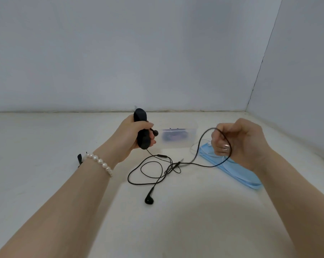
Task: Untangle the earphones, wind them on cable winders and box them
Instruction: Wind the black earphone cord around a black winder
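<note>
Two hands are up over the white table. Your left hand grips a black cable winder upright, fingers curled round its middle, with one black earbud pinned against it at the fingertips. Your right hand is closed in a loose fist on a loop of the black earphone cable; the loop arcs over the knuckles and back under the wrist. Between the hands the cable sags to the table in loose overlapping coils, the inline remote hanging just below the winder, the second earbud lying flat nearest you. Behind the coils stands a translucent plastic box with something dark inside, unclear what. A blue winder with white earphone cable lies under your right wrist. A pearl bracelet sits on the left wrist.
</note>
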`<action>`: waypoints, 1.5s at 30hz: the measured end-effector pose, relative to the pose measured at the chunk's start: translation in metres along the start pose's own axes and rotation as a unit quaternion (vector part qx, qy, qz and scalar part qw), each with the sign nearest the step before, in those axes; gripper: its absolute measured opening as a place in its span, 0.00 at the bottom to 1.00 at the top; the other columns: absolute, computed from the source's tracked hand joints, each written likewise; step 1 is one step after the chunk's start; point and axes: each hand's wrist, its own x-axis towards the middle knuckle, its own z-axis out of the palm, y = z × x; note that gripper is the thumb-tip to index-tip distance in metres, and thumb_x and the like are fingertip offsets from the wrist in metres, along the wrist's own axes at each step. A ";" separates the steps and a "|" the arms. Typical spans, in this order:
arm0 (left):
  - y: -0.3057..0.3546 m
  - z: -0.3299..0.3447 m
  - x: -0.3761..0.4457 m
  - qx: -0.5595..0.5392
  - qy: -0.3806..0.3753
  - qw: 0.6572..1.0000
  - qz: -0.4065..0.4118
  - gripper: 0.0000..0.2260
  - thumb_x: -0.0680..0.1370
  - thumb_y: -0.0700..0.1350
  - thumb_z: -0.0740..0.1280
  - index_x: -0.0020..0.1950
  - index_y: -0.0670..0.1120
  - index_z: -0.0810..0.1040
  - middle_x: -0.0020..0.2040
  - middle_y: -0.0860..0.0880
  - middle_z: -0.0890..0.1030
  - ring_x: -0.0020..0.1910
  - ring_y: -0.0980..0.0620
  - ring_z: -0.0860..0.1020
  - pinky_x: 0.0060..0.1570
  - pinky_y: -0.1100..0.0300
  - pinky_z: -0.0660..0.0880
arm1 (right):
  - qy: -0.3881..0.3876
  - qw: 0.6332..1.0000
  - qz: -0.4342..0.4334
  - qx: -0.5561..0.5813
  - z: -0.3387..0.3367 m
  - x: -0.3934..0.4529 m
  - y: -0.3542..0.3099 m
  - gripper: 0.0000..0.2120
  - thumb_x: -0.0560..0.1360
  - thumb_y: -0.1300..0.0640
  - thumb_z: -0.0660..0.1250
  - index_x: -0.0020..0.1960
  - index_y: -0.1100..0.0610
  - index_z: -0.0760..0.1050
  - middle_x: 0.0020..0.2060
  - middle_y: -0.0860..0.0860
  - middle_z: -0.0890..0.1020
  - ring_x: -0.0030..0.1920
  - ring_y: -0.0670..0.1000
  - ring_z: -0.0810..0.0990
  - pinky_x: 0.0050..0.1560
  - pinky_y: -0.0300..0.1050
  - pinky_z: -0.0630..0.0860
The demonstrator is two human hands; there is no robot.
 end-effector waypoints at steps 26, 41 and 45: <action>-0.009 0.006 0.000 -0.095 -0.015 0.992 -0.085 0.14 0.69 0.48 0.72 0.45 0.39 0.74 0.40 0.42 0.83 0.42 0.44 0.83 0.46 0.53 0.80 | -0.219 0.896 0.151 -0.354 0.054 -0.014 0.009 0.13 0.78 0.63 0.61 0.35 0.59 0.70 0.30 0.53 0.78 0.29 0.49 0.76 0.37 0.41 0.74; -0.008 0.002 0.006 -0.177 -0.010 0.971 -0.158 0.15 0.74 0.54 0.67 0.51 0.43 0.75 0.27 0.51 0.69 0.24 0.57 0.63 0.24 0.68 0.63 | 0.051 0.985 0.074 0.146 0.045 0.002 0.010 0.11 0.81 0.62 0.51 0.43 0.59 0.68 0.25 0.53 0.73 0.22 0.49 0.67 0.24 0.39 0.67; -0.008 0.011 0.001 -0.269 -0.051 0.940 -0.203 0.13 0.77 0.49 0.63 0.38 0.42 0.73 0.31 0.44 0.78 0.24 0.54 0.72 0.24 0.67 0.70 | 0.046 0.987 0.097 0.120 0.052 0.001 0.012 0.12 0.81 0.62 0.51 0.40 0.58 0.66 0.27 0.56 0.75 0.24 0.52 0.72 0.27 0.42 0.72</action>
